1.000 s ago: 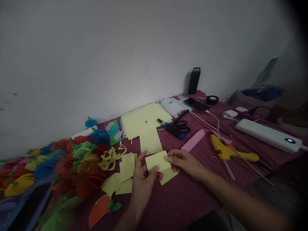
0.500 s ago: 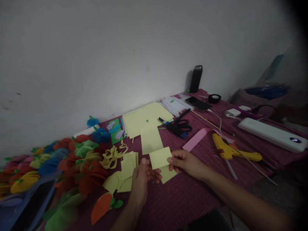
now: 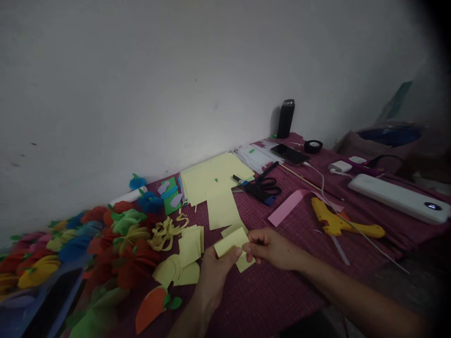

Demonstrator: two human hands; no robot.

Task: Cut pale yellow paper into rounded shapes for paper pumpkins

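Left hand nearly closed, thumb pressed over one small yellow paper; right hand pinches at its right edge, so the sheet sits between both. Rightward of the right hand, one glue gun; farther beyond, one phone. Leftward of the left, one orange cutout.

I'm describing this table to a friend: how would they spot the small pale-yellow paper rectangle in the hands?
Over the maroon woven tablecloth, find the bare left hand and bare right hand. The small pale-yellow paper rectangle is between them. Unlike the larger pale-yellow sheet lying behind it, it is held.
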